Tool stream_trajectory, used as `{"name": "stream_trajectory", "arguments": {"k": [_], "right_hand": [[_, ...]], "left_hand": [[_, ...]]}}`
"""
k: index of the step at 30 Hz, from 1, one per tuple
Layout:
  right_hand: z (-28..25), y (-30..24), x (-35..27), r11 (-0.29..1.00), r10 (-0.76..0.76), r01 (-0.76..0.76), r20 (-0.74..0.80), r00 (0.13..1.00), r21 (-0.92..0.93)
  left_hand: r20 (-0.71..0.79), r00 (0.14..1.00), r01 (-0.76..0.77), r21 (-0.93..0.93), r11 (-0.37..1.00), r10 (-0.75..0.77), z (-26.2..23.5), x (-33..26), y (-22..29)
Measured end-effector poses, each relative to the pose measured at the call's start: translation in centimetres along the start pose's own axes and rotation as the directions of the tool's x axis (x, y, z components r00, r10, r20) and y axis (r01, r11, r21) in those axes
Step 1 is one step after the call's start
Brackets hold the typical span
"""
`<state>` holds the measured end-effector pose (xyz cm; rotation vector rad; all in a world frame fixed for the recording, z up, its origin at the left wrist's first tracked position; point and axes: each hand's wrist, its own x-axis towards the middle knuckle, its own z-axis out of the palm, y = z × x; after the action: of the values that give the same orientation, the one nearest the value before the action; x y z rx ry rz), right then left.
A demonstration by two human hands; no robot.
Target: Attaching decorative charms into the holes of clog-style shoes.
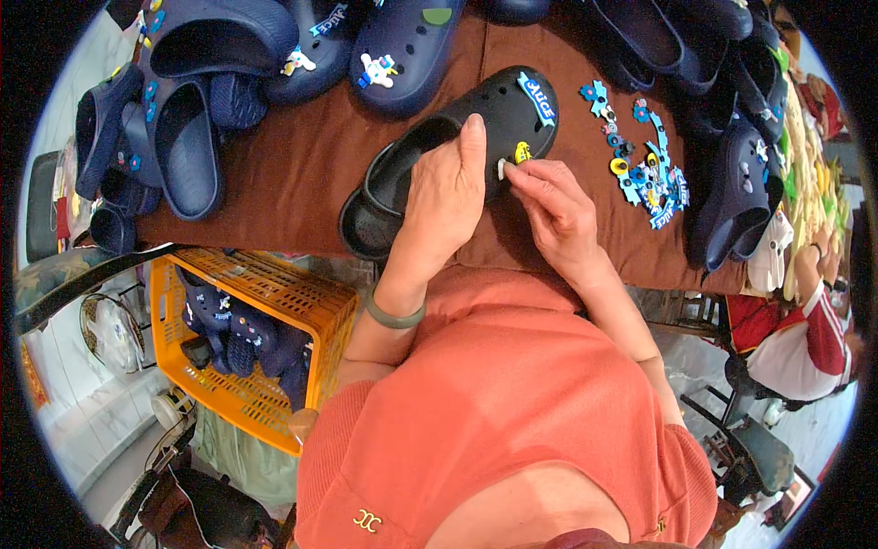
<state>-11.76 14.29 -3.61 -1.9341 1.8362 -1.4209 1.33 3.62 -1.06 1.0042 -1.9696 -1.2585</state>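
A black clog [498,110] lies tilted on the brown cloth in front of me, its toe toward the upper right. A blue ribbon-shaped charm [538,99] and a yellow charm [522,152] sit on its upper. My left hand [444,197] grips the clog over its foot opening, thumb pointing toward the toe; its other fingers are partly hidden. Between thumb and forefinger, my right hand [560,215] pinches a small white charm [502,167] close to the clog's side. To the right lies a loose pile of blue, yellow and white charms [651,178].
Dark blue clogs [187,146] are heaped at the left and far side, and more clogs [732,197] at the right. An orange crate [320,297] holding clogs stands below the table's left edge. Another person's sleeve [826,334] shows at far right.
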Motion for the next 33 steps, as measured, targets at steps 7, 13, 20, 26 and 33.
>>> {"name": "stream_trajectory", "arguments": {"k": [7, 13, 20, 26, 33], "right_hand": [[-0.6, -0.8, -0.1, 0.968, -0.058, 0.101, 0.189, 0.980, -0.228], [-0.6, -1.4, 0.7, 0.921, -0.130, 0.206, 0.235, 0.963, -0.332], [-0.6, -1.6, -0.2, 0.913, -0.094, 0.177, 0.234, 0.968, -0.367], [-3.4, -0.4, -0.3, 0.958, -0.084, 0.114, 0.124, 0.989, -0.264], [-12.2, 5.0, -3.6, 0.744, 0.222, -0.292, -0.191, 0.956, -0.601]], "left_hand": [[-0.042, 0.998, -0.053, 0.083, 0.995, 0.057, 0.2, -0.1, 0.1], [-0.024, 0.998, -0.051, 0.144, 0.988, 0.055, 0.4, -0.1, 0.1], [-0.015, 0.998, -0.065, 0.079, 0.995, 0.066, 0.7, 0.0, -0.2], [0.094, 0.996, 0.001, -0.115, 0.993, 0.010, 0.2, -0.5, 0.0], [0.348, 0.933, 0.075, 0.070, 0.995, -0.095, -2.5, -2.3, -1.0]]}}
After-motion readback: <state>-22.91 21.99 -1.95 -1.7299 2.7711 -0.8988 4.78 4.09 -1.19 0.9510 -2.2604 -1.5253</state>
